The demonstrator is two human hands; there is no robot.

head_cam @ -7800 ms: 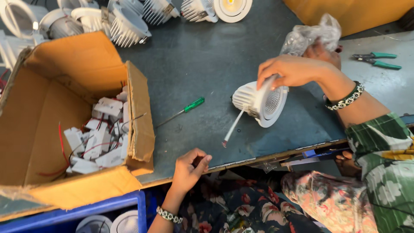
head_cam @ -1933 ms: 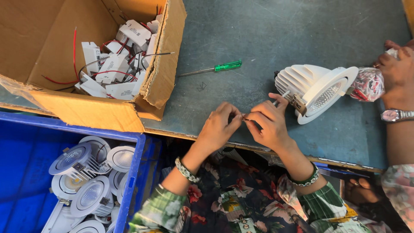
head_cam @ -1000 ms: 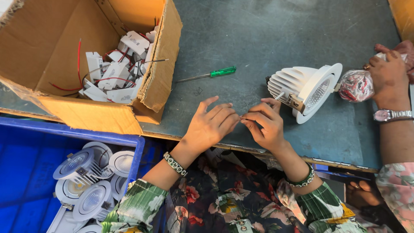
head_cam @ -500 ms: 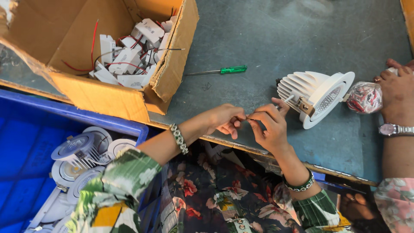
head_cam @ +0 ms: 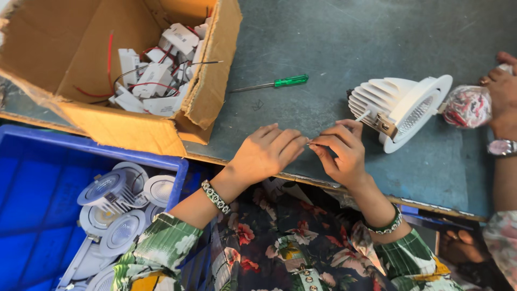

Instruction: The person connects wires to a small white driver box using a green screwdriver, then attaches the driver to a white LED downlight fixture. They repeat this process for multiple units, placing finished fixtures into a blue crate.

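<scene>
Left hand [head_cam: 266, 153] and right hand [head_cam: 339, 151] at frame centre, fingertips pinching thin white wire from white lamp housing [head_cam: 396, 108], centre right. Risk: wire slipping or tugging housing off table edge. Green screwdriver [head_cam: 274, 83] above; cardboard box [head_cam: 107, 121] upper left; another person's hand [head_cam: 503, 91] holding bag far right.

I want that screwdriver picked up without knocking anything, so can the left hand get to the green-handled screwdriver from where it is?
Probably yes. The left hand rests at the table edge, and the green-handled screwdriver lies just beyond it on bare table. The cardboard box sits beside that path, not across it.
</scene>
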